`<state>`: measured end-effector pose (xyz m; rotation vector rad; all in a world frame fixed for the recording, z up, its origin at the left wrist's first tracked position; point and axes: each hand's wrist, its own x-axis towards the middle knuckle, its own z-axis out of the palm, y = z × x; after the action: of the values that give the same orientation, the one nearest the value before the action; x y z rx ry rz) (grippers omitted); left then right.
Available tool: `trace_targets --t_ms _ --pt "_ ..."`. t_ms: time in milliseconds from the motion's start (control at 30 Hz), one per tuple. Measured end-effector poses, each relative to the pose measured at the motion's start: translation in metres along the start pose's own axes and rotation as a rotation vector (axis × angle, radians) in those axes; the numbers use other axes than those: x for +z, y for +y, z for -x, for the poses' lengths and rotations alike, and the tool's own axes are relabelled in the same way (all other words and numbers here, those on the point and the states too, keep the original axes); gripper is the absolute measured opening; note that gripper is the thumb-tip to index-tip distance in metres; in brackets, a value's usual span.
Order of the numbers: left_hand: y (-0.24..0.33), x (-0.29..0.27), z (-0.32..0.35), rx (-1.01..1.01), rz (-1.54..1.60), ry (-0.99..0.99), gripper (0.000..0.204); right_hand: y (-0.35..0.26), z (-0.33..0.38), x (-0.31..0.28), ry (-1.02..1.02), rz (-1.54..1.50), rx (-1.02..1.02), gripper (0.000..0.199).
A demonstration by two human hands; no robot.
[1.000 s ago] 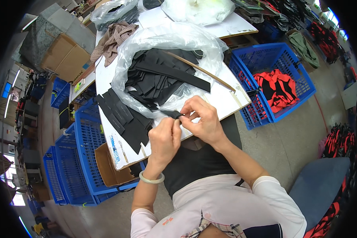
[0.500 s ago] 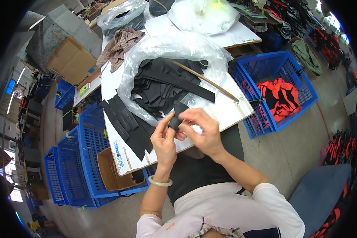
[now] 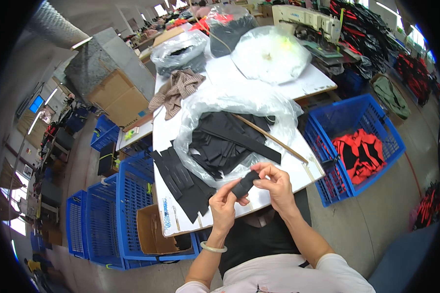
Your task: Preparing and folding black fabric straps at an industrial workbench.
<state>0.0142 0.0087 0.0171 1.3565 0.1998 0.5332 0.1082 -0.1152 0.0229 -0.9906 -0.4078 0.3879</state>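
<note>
Seen from above, a person's bare hands hold a short, folded black fabric piece (image 3: 245,184) over the white tabletop (image 3: 294,177), roughly midway along its near edge. The left hand (image 3: 223,206), with a pale bangle (image 3: 213,247) at its wrist, pinches the piece's lower left end between thumb and fingers. The right hand (image 3: 278,189) grips the upper right end, thumb and fingertips closed on the fabric. Just beyond the hands, a clear plastic bag (image 3: 200,101) lies open, full of loose black fabric strips (image 3: 220,141); a thin wooden stick (image 3: 275,139) slants from its mouth toward the tabletop's right edge. More black strips form an overlapping pile (image 3: 185,181) along the left edge, near the near left corner. Farther along that edge lies a crumpled brown checked cloth (image 3: 178,93), and a plump, whitish plastic bag (image 3: 271,56) sits toward the far end. Off the right edge stands a blue plastic crate (image 3: 349,112) holding red and black fabric (image 3: 362,156). Below the left edge are more blue crates (image 3: 101,224) and an open cardboard box (image 3: 151,229).
</note>
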Motion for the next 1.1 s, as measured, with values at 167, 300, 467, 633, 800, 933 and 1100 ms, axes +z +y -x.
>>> trace_targets --t_ms 167,300,467,633,800,933,1100 --pt "0.014 -0.016 -0.008 0.125 -0.319 -0.132 0.032 0.001 0.004 -0.011 -0.173 0.118 0.138 0.014" --pt "0.028 -0.016 -0.013 0.244 -0.476 -0.259 0.03 0.006 0.009 -0.017 -0.315 -0.029 0.291 0.02" --pt "0.027 -0.021 -0.017 0.085 -0.284 -0.075 0.025 0.005 0.02 -0.011 -0.329 -0.113 0.41 0.028" --pt "0.039 -0.031 -0.022 0.193 -0.349 -0.305 0.027 0.006 0.026 -0.015 -0.49 -0.422 0.561 0.039" --pt "0.013 -0.012 -0.015 0.006 0.508 -0.234 0.047 0.006 0.03 0.025 -0.343 -0.249 0.424 0.034" --pt "0.022 0.004 -0.012 -0.187 0.878 -0.138 0.055 0.013 0.031 0.029 -0.27 0.357 0.1 0.017" --pt "0.011 -0.012 -0.014 -0.146 0.725 -0.094 0.029 0.034 0.034 0.019 -0.393 0.908 -0.395 0.011"
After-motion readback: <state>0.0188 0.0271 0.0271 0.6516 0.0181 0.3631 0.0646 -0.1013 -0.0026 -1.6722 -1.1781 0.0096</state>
